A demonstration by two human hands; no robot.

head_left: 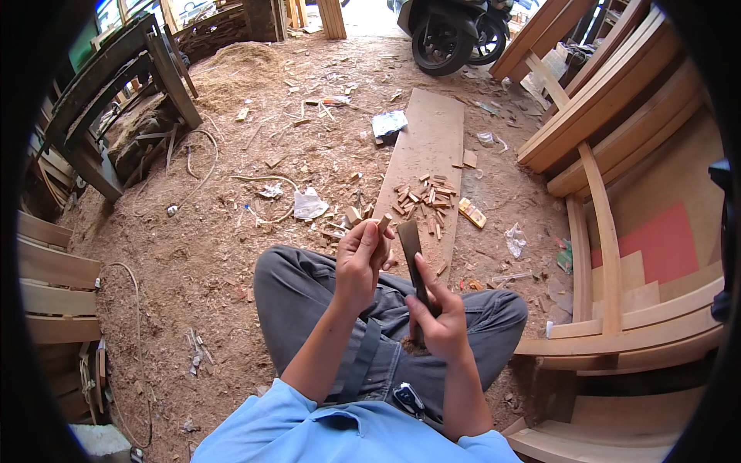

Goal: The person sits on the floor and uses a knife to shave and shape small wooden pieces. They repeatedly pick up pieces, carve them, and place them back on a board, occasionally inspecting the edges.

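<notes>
In the head view, a person in a blue shirt sits cross-legged at the lower centre of the frame. The left hand (pixel 359 262), near the middle, has its grip pinched on a small wooden block (pixel 384 221). The right hand (pixel 438 318), just to the right, has its grip wrapped around a dark, flat-bladed tool (pixel 412 251), probably a chisel, though its lower end is partly hidden; its broad tip points up beside the block. Beyond the hands, a pile of small wooden pieces (pixel 426 196) lies on a long board (pixel 436 123) stretching toward the top centre. A yellow packet (pixel 472 213) lies right of the pile; crumpled white paper (pixel 310 204) lies to its left. Wood shavings cover the floor (pixel 224 255). A dark wooden frame (pixel 158 65) stands at upper left, a motor scooter (pixel 441 42) at top, right of centre.
</notes>
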